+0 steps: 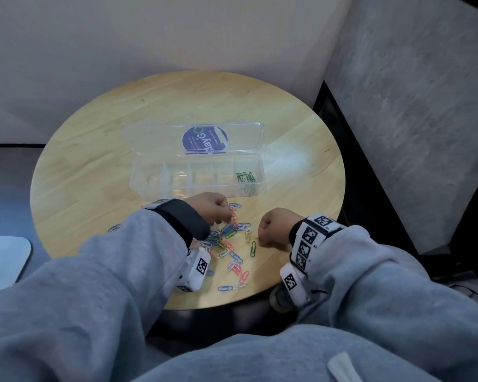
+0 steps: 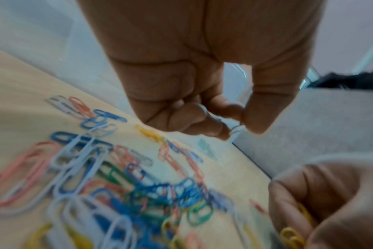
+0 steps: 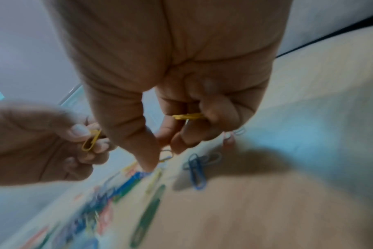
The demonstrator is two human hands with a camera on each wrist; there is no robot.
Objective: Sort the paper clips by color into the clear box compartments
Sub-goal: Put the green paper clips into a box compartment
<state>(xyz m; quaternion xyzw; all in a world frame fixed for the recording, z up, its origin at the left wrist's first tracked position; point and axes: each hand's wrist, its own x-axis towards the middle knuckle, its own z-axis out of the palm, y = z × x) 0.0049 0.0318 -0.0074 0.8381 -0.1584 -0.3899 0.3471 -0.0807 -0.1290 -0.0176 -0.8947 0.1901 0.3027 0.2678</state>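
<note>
The clear box (image 1: 149,186) stands open mid-table, with green clips (image 1: 245,177) in its rightmost compartment; the other compartments look empty. Mixed-colour paper clips (image 1: 232,244) lie scattered in front of it. My left hand (image 1: 222,216) hovers over the pile's far end and pinches a yellow clip (image 3: 90,140) between thumb and fingers (image 2: 213,131). To the right of the pile, my right hand (image 1: 261,235) is curled and holds yellow clips (image 3: 188,116) in its fingers, with the thumb (image 3: 147,161) pointing down at the table.
The round wooden table (image 1: 94,161) has its near edge just under my wrists. The box's lid (image 1: 155,136) lies back behind the compartments. A green clip (image 1: 253,248) and a blue one (image 3: 196,170) lie near the right hand. Walls stand close behind and to the right.
</note>
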